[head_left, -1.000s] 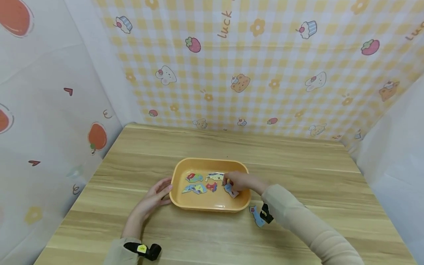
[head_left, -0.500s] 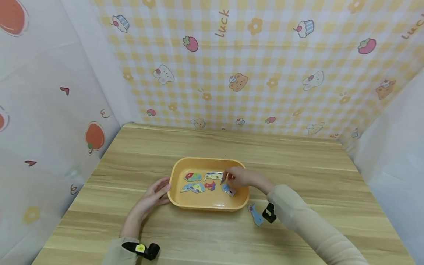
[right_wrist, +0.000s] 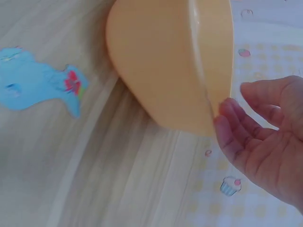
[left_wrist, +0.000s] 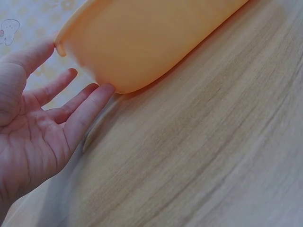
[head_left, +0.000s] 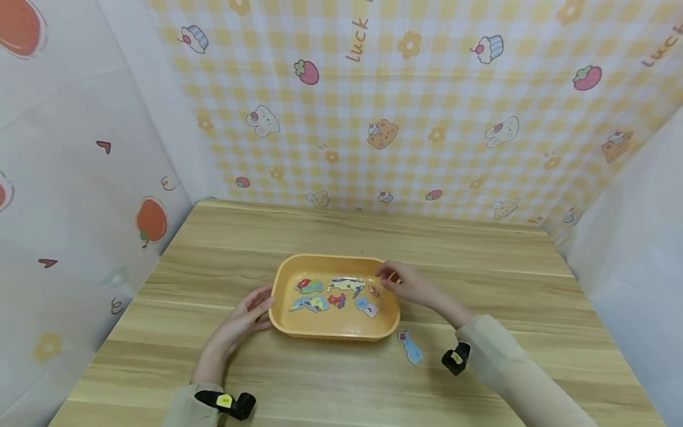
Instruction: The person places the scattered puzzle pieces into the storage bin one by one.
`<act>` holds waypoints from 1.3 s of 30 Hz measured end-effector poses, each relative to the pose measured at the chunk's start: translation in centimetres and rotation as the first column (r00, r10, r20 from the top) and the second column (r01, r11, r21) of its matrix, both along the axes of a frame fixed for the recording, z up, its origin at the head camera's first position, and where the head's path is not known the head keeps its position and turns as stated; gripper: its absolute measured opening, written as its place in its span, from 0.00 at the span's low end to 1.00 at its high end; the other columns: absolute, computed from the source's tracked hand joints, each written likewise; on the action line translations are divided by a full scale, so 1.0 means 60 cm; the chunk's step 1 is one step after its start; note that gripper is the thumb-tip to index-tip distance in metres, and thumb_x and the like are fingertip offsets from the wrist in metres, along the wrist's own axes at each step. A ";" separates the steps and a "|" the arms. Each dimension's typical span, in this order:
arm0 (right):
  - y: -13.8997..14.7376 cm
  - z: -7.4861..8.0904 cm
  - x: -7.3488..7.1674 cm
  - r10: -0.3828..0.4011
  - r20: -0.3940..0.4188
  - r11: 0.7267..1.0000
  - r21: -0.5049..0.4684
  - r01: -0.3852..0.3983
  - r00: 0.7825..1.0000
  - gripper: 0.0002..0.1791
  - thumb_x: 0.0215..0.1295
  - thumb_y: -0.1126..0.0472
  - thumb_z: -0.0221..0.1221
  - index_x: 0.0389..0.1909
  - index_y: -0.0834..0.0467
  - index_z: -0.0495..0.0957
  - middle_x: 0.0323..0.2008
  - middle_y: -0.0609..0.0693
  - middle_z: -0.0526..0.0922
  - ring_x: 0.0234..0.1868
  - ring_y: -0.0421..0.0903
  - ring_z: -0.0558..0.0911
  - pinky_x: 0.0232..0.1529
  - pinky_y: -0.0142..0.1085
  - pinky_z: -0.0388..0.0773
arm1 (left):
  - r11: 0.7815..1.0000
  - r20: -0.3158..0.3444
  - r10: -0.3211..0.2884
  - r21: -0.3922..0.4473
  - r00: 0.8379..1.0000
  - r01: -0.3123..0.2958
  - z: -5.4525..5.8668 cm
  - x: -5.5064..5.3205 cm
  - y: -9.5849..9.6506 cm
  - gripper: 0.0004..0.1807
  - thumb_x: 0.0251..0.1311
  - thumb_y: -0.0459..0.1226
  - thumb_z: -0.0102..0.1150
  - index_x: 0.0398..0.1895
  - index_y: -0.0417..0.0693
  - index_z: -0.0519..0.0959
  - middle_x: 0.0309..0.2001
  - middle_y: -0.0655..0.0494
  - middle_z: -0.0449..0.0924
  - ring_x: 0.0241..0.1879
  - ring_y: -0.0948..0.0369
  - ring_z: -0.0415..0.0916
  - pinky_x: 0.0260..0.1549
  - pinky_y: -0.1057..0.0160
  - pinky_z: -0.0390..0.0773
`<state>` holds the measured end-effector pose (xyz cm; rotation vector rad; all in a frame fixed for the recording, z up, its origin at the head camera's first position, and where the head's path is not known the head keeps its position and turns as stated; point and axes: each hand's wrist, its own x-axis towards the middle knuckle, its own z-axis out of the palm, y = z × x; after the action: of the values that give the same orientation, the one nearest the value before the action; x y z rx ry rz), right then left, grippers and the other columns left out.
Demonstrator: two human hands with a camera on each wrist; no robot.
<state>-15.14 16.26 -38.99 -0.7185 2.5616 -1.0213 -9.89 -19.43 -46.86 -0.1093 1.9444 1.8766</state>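
A shallow yellow plastic tray (head_left: 328,325) sits on the wooden table. Several flat puzzle pieces lie in it: a cream piece (head_left: 345,286), a red piece (head_left: 337,300), a blue-and-pink piece (head_left: 367,307) and others. My left hand (head_left: 242,314) touches the tray's left end; in the left wrist view the thumb (left_wrist: 40,56) meets the rim and the fingertips reach the side. Over the right rim is my right hand (head_left: 413,286), fingers loosely bent, holding nothing. Outside the tray, near its front right corner, lies a blue puzzle piece (head_left: 411,347).
The wooden table (head_left: 491,267) extends around the tray. Behind it hangs a yellow checked cloth (head_left: 341,118), with white cloth (head_left: 96,196) along the left side. Each sleeve carries a black wrist camera, such as the right one (head_left: 456,358).
My right hand has drawn back from the pieces toward the tray's right rim. A small orange-brown piece and the cream piece's right end now show. My left hand stays at the tray.
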 end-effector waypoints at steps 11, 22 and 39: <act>0.059 -0.023 0.021 -0.207 0.005 0.978 -0.036 0.207 0.978 0.12 0.62 0.74 0.49 0.46 0.71 0.70 0.37 0.64 0.77 0.38 0.52 0.78 0.34 0.36 0.78 | 1.000 0.007 0.007 -0.010 1.000 -0.007 0.004 -0.002 0.000 0.35 0.64 0.47 0.48 0.69 0.43 0.50 0.68 0.39 0.50 0.63 0.46 0.60 0.52 0.55 0.77; 0.091 -0.058 0.043 -0.068 0.069 0.998 0.023 0.067 0.995 0.10 0.57 0.73 0.54 0.40 0.70 0.73 0.31 0.57 0.78 0.33 0.44 0.77 0.30 0.28 0.77 | 1.000 0.002 0.004 -0.003 1.000 -0.004 0.002 -0.001 0.000 0.34 0.65 0.47 0.48 0.69 0.43 0.50 0.68 0.39 0.51 0.62 0.46 0.60 0.52 0.55 0.77; 0.099 -0.090 0.083 -0.004 0.144 0.999 0.047 -0.003 0.990 0.20 0.46 0.59 0.69 0.37 0.66 0.75 0.29 0.51 0.74 0.29 0.39 0.69 0.26 0.24 0.69 | 1.000 0.017 0.013 -0.004 1.000 -0.013 0.002 -0.001 0.001 0.35 0.64 0.47 0.48 0.69 0.44 0.50 0.68 0.39 0.51 0.62 0.47 0.61 0.52 0.55 0.77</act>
<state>-10.14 22.21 -44.36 -0.6087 2.4533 -0.9725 -9.93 -19.34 -46.72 -0.1388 1.9403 1.8743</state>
